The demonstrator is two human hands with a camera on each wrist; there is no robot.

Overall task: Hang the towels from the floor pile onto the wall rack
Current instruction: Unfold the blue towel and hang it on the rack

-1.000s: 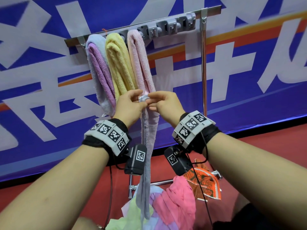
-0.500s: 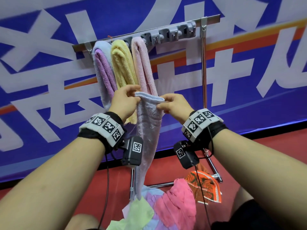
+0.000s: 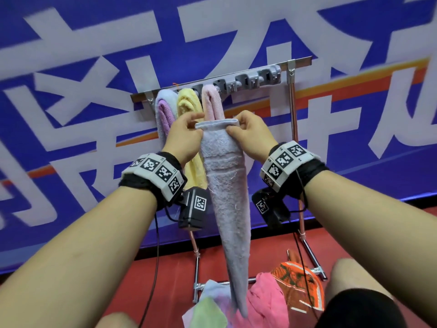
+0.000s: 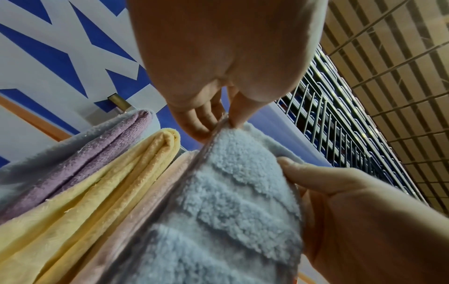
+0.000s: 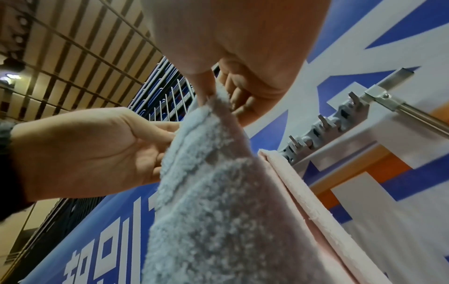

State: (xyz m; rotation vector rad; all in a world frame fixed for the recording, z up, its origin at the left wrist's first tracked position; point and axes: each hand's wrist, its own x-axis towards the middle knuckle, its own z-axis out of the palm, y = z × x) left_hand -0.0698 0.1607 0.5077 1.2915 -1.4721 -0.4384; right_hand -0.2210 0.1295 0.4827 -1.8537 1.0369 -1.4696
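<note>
A pale blue towel [image 3: 224, 185] hangs in front of the wall rack [image 3: 298, 62], its top edge stretched level between my hands. My left hand [image 3: 192, 125] pinches the left corner and my right hand [image 3: 239, 126] pinches the right corner. The left wrist view shows my left hand [image 4: 224, 121] pinching the fluffy towel [image 4: 226, 192] by its hem. In the right wrist view my right hand [image 5: 215, 95] nips the towel [image 5: 206, 201] the same way. A lavender towel [image 3: 163, 112], a yellow towel [image 3: 186, 105] and a pink towel [image 3: 210, 100] hang on the rack's left hooks.
Several bare grey hooks [image 3: 255, 78] follow to the right of the pink towel. The rack's metal stand [image 3: 294, 138] rises at the right. On the red floor below lies a pile with a pink cloth [image 3: 267, 301], a green cloth [image 3: 208, 313] and an orange patterned cloth [image 3: 300, 287].
My hands, first together on a bunched corner, have drawn apart and spread the towel's top edge flat. The towel has risen, so its tail hangs higher above the pile.
</note>
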